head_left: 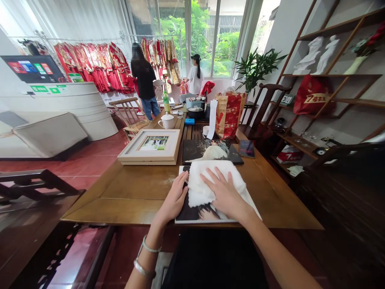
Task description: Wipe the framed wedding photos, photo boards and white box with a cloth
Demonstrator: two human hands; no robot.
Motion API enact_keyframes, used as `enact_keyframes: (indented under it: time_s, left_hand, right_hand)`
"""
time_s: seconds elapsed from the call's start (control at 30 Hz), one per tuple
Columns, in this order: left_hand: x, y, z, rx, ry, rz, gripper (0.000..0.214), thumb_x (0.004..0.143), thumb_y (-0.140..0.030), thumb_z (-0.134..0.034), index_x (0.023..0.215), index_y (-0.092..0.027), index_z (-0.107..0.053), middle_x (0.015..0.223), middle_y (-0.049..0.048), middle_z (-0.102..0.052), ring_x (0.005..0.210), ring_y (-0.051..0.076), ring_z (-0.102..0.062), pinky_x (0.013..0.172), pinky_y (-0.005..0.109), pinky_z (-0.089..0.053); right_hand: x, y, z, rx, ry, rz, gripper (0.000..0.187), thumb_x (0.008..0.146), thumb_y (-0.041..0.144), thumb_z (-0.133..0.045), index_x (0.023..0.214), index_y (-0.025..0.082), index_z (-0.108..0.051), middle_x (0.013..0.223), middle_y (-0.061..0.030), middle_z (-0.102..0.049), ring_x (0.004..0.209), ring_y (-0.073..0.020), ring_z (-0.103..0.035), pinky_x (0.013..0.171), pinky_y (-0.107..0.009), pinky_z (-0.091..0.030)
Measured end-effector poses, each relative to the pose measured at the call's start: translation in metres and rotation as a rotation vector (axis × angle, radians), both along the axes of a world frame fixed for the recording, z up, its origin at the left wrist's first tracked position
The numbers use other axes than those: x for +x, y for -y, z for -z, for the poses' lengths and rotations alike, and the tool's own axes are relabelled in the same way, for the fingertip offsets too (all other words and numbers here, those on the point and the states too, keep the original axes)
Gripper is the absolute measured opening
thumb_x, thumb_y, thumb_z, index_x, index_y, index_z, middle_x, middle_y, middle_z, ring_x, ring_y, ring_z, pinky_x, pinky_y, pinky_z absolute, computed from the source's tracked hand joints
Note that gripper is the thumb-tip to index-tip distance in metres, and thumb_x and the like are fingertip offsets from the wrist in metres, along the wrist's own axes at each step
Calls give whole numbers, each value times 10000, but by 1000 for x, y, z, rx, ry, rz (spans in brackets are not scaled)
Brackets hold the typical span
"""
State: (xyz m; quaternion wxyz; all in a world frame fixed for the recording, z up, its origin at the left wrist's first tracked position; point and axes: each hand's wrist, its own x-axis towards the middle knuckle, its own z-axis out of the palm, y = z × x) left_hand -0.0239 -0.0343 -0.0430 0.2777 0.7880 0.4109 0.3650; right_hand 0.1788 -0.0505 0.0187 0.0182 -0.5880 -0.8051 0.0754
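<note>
A dark photo print (pixel 192 213) lies at the near edge of a long wooden table (pixel 138 192). A white fluffy cloth (pixel 210 178) rests on top of it. My right hand (pixel 225 192) lies flat on the cloth with fingers spread, pressing it onto the print. My left hand (pixel 176 198) rests on the print's left edge, fingers curved over it, steadying it. Bracelets circle my left wrist. A second dark print (pixel 210 151) lies just beyond.
A framed photo (pixel 152 146) sits left of centre. Farther along stand a white teapot (pixel 167 120), a pot (pixel 195 112), a green bottle (pixel 165 102) and a red paper bag (pixel 228 114). Two people stand by racks of red garments. Wooden chairs flank the table; shelves stand right.
</note>
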Motion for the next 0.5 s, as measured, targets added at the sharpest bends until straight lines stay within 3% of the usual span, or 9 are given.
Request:
enact_keyframes:
  time_s: [0.13,0.23,0.33,0.5]
  left_hand:
    - [1,1,0,-26,13,-20,476,978,-285,-296,1450,-230,-267,1535,81,-256,1419,197,-218,1177,420,-161]
    - [2,2,-3,-39,19,-28,480,980,-302,-289,1452,-223,-266,1549,70,-233,1427,196,-200,1180,402,-149]
    - [3,3,-5,-51,27,-35,482,981,-316,-290,1449,-205,-272,1551,75,-226,1429,188,-195,1182,391,-141]
    - [3,1,-3,-53,28,-27,485,982,-333,-288,1447,-196,-278,1547,90,-226,1429,195,-191,1182,410,-131]
  right_hand:
    - [2,50,3,-6,3,-96,1021,525,9,-451,1481,276,-211,1586,-31,-85,1432,-309,57,1097,-631,-5]
    - [2,70,1,-40,-13,-131,1058,494,10,-438,1479,312,-198,1586,14,-69,1433,-276,87,1112,-602,24]
    - [-3,57,0,-59,-42,-107,990,547,37,-458,1475,291,-227,1584,-8,-99,1435,-297,50,1102,-624,7]
    - [-14,2,-7,-66,-72,-92,875,641,86,-487,1468,262,-263,1578,-44,-131,1435,-318,-16,1083,-655,-22]
